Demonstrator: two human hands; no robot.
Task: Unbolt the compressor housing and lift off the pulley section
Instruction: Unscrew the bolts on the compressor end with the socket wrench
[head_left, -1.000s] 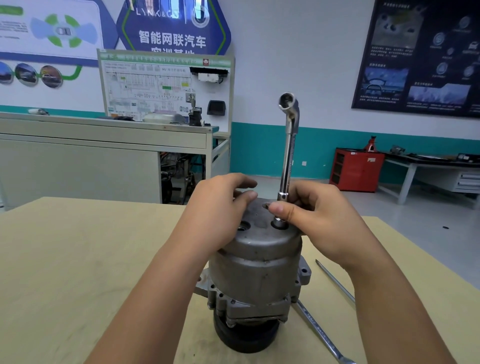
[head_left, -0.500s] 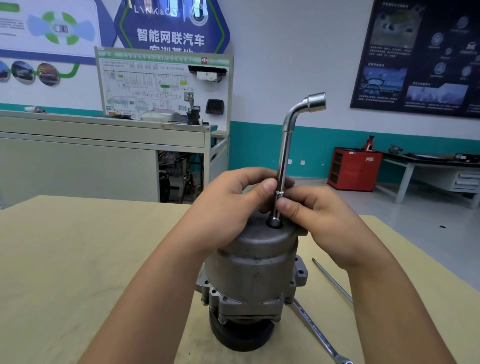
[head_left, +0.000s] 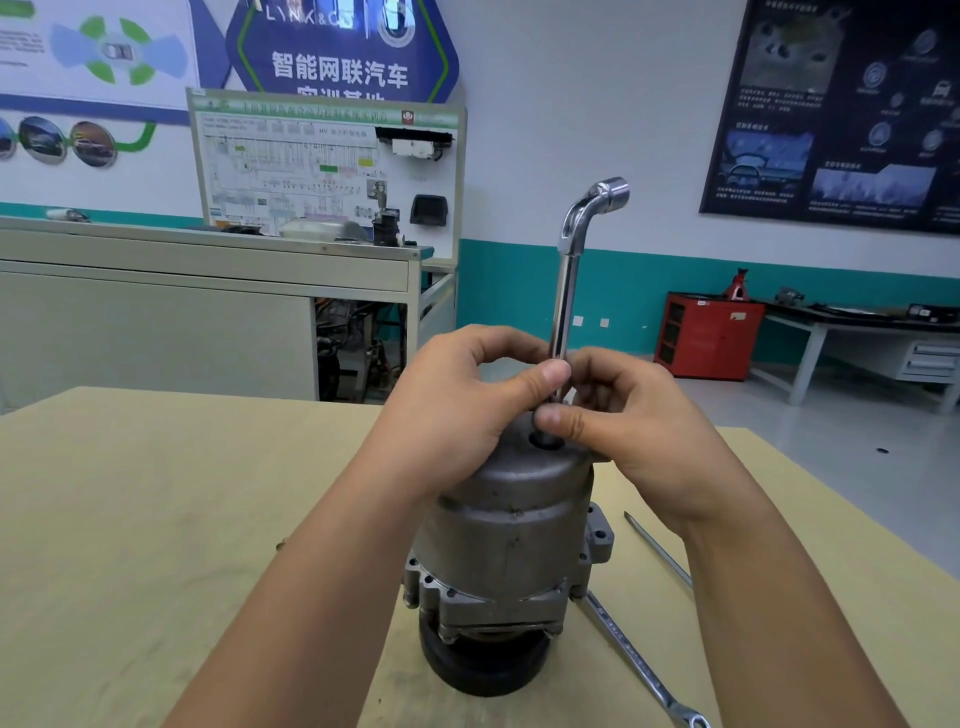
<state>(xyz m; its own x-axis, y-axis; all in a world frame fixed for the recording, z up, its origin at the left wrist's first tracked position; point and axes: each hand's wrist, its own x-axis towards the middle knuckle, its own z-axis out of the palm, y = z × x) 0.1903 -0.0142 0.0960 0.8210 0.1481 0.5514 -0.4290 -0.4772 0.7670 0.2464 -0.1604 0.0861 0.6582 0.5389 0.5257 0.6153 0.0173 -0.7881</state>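
Note:
A grey metal compressor housing (head_left: 511, 535) stands upright on the wooden table (head_left: 156, 519), its black pulley section (head_left: 483, 667) underneath against the tabletop. A chrome L-shaped socket wrench (head_left: 567, 280) stands vertically in a bolt hole on the housing's top, its bent head pointing right. My left hand (head_left: 457, 410) pinches the wrench's lower shaft with thumb and fingers while resting on the housing's top. My right hand (head_left: 639, 431) pinches the same shaft from the right, just above the hole. The bolt itself is hidden.
A combination wrench (head_left: 639, 662) lies on the table to the right of the compressor, with a thin metal rod (head_left: 660, 551) beyond it. Behind the table stand a grey bench cabinet (head_left: 208, 312), a red tool cabinet (head_left: 709, 335) and a side bench (head_left: 872, 332).
The wrench has turned: its bent head, first facing me, now points right. My left hand moved from the housing's top onto the shaft, joining my right hand.

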